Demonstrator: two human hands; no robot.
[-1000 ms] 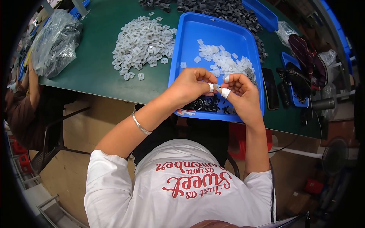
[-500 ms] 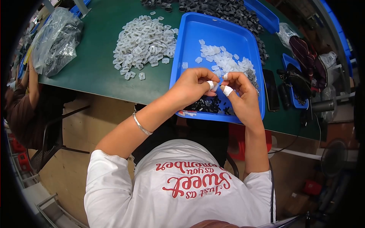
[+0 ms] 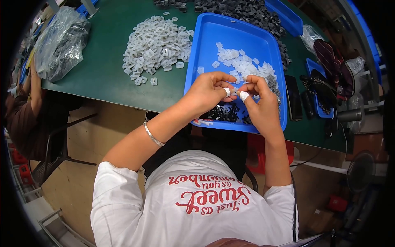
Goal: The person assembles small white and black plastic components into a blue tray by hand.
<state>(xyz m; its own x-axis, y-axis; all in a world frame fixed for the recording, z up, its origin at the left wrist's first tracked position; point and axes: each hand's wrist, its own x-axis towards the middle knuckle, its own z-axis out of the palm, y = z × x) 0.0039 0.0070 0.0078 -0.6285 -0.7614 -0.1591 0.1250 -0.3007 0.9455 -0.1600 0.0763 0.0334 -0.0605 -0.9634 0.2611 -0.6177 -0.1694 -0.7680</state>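
Observation:
Over the near half of a blue tray, my two hands meet fingertip to fingertip. My left hand pinches a small whitish plastic piece between thumb and fingers. Opposite it, my right hand has its thumb and fingers closed at the piece's right side; anything tiny in that pinch is hidden. White tape wraps both thumbs. Beyond the hands, translucent white plastic pieces lie loose in the tray. Many tiny black parts are scattered along its near edge, partly under my hands.
Left of the tray, a heap of whitish plastic pieces covers part of the green table. Black parts are piled behind the tray. A clear plastic bag lies far left, near another person's arm. A phone rests right.
My fingertips have come closer together around the small piece, and the right thumb has shifted slightly left. A dark spot now shows between the fingertips. The tray and heaps look unchanged.

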